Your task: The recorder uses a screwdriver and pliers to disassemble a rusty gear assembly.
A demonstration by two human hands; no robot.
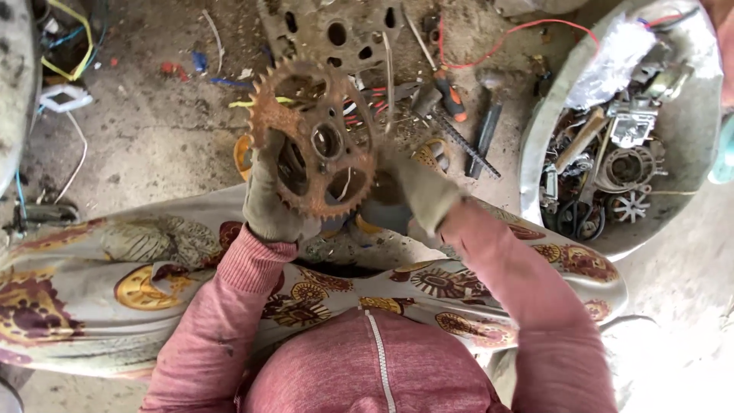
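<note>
— What are my hands doing right now?

— Your gloved left hand [269,200] is gripping a rusty sprocket [313,138] by its lower left rim, holding it upright above your lap and the dirt floor [153,130]. Your gloved right hand [417,191] is blurring at its right edge; whether it is closing on anything, I cannot tell.

— How is it likely handling?

— It is looking like stiff, fairly heavy steel, with rough rust and sharp teeth. Gripping the rim between teeth or through the cut-out holes seems safest. A hammer [489,115] and a metal basin [535,130] of parts are lying nearby.
</note>
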